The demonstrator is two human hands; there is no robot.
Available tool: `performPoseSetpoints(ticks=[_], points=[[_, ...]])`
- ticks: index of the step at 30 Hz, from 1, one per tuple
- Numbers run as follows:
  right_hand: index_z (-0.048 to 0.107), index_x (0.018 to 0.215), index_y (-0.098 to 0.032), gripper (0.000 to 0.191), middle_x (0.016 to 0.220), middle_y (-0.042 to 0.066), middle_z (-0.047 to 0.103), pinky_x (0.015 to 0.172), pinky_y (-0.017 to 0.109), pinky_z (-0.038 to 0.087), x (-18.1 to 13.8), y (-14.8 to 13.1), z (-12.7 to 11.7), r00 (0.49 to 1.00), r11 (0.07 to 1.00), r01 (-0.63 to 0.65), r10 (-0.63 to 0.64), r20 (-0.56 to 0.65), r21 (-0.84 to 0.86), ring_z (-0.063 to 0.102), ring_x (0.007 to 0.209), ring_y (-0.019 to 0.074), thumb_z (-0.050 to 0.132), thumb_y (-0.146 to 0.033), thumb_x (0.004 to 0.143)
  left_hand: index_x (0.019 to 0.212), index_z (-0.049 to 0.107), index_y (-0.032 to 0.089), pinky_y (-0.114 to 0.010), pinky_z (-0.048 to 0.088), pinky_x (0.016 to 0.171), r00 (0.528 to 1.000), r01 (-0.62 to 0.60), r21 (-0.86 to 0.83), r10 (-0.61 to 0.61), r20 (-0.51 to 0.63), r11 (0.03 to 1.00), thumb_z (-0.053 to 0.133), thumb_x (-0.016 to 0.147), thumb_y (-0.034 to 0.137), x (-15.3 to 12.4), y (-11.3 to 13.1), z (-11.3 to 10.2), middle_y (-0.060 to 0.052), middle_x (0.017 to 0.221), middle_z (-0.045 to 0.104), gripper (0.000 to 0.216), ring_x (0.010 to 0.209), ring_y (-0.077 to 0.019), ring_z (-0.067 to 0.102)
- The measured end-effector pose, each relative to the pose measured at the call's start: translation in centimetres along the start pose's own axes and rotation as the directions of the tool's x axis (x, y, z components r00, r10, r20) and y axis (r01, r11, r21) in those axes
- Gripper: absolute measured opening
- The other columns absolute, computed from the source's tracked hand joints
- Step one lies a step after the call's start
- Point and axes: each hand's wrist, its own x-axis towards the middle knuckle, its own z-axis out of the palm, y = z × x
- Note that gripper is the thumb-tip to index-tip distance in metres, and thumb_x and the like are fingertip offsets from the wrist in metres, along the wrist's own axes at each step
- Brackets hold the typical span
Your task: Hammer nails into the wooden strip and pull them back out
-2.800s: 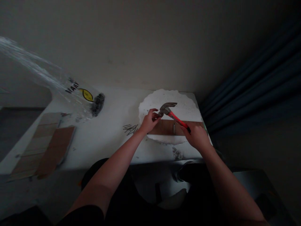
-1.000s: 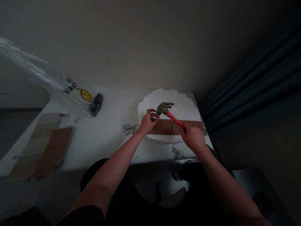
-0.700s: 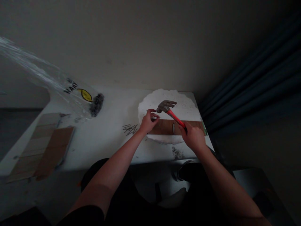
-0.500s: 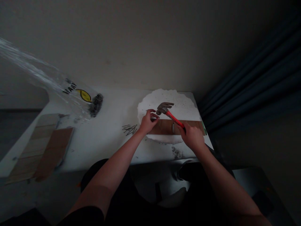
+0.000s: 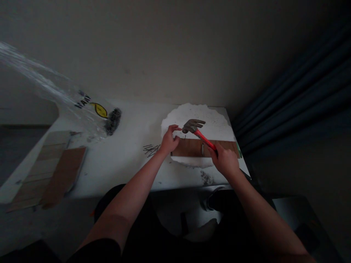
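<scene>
My right hand (image 5: 226,160) is wrapped round the red handle of a claw hammer (image 5: 204,138). The hammer's metal head hangs above the far edge of a brown wooden board (image 5: 189,148). A small nail (image 5: 184,137) stands near that edge, below the hammer head. To its left is my left hand (image 5: 169,140), with thumb and index finger apart and nothing seen between them. The index fingertip points at the hammer head; whether they touch I cannot tell. Under the board lies a white, ragged-edged round sheet (image 5: 200,113).
Several loose nails (image 5: 150,149) lie left of the sheet on the white table (image 5: 126,164). A clear plastic bag (image 5: 93,109) with dark small pieces stands at the back left. Wooden planks (image 5: 64,171) lie at the left edge. A dark curtain (image 5: 296,84) hangs at the right.
My left thumb and fingers have parted and drawn back left, leaving the nail standing in view. The hammer has shifted very slightly right, still in my right hand.
</scene>
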Motion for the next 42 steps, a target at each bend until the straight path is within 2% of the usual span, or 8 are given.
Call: performPoseSetpoints(ticks=[3,8,22,26,28,30,37,42], points=[[0.063,0.106,-0.021,0.043,0.077,0.009,0.07,0.061,0.03,0.035,-0.02,-0.02,0.15,1.0,1.0,0.01,-0.009,0.016,-0.007,0.066,0.067,0.0247,0.03,-0.049,0.101,0.118,0.044,0.021,-0.039,0.049,0.095,0.997,0.044,0.015,-0.043,-0.064,0.999,0.048,0.072,0.001,0.19,-0.31,-0.05,-0.007,0.111,0.069,0.05,0.109,-0.0208,0.064],[0.063,0.108,-0.019,0.047,0.079,0.01,0.071,0.062,0.031,0.035,-0.07,0.19,-0.22,1.0,1.0,-0.023,0.023,-0.015,-0.012,0.066,0.068,0.0239,0.027,-0.05,0.102,0.117,0.045,0.022,-0.04,0.048,0.095,0.997,0.062,0.035,-0.061,-0.047,0.997,0.048,0.071,0.0,0.14,-0.5,0.15,-0.005,0.108,0.07,0.051,0.107,-0.0213,0.065],[0.063,0.112,-0.019,0.047,0.083,0.011,0.071,0.066,0.031,0.04,-0.34,0.07,-0.4,0.998,1.0,0.009,-0.007,0.068,-0.024,0.067,0.072,0.0251,0.029,-0.049,0.101,0.116,0.048,0.022,-0.038,0.05,0.092,0.992,0.106,0.032,-0.103,-0.077,0.994,0.05,0.074,0.005,0.08,-0.49,0.02,-0.005,0.107,0.07,0.046,0.102,-0.0205,0.066],[0.063,0.11,-0.019,0.045,0.082,0.011,0.071,0.065,0.032,0.04,-0.3,-0.15,0.0,0.998,1.0,-0.003,0.005,0.063,-0.023,0.068,0.072,0.0259,0.029,-0.049,0.101,0.103,0.06,0.021,-0.038,0.05,0.093,0.999,-0.008,0.087,0.005,0.038,0.996,0.062,0.074,0.016,0.18,-0.12,-0.2,-0.005,0.101,0.07,0.029,0.1,-0.0226,0.066],[0.063,0.111,-0.019,0.046,0.082,0.011,0.071,0.066,0.032,0.04,-0.18,0.04,0.04,0.998,1.0,-0.021,0.022,0.054,-0.021,0.068,0.072,0.0263,0.028,-0.049,0.102,0.094,0.064,0.021,-0.039,0.05,0.093,0.989,-0.089,0.104,0.075,0.131,0.991,0.067,0.076,0.024,0.32,-0.03,-0.2,-0.005,0.098,0.07,0.019,0.097,-0.0229,0.066],[0.063,0.112,-0.019,0.047,0.082,0.011,0.071,0.066,0.032,0.04,-0.08,0.34,-0.04,0.998,1.0,-0.025,0.026,0.052,-0.016,0.068,0.073,0.0265,0.028,-0.049,0.102,0.088,0.067,0.021,-0.039,0.05,0.093,0.978,-0.138,0.095,0.121,0.17,0.986,0.068,0.079,0.028,0.45,-0.05,-0.09,-0.006,0.1,0.07,0.011,0.098,-0.0224,0.066],[0.064,0.11,-0.019,0.049,0.081,0.01,0.071,0.065,0.031,0.039,-0.26,0.26,-0.36,0.999,1.0,-0.025,0.025,0.022,0.001,0.067,0.072,0.0252,0.028,-0.051,0.101,0.084,0.069,0.021,-0.038,0.051,0.094,0.983,-0.107,0.095,0.09,0.163,0.99,0.066,0.085,0.033,0.49,-0.4,0.31,-0.006,0.099,0.068,0.012,0.098,-0.0211,0.066],[0.064,0.111,-0.019,0.048,0.084,0.011,0.071,0.068,0.032,0.041,-0.06,-0.19,-0.72,0.997,1.0,-0.023,0.022,0.069,0.005,0.067,0.074,0.0255,0.029,-0.05,0.102,0.086,0.069,0.022,-0.039,0.051,0.093,0.981,-0.102,0.122,0.08,0.174,0.987,0.065,0.085,0.033,0.45,-0.49,0.43,-0.007,0.101,0.068,0.012,0.097,-0.0224,0.065]])
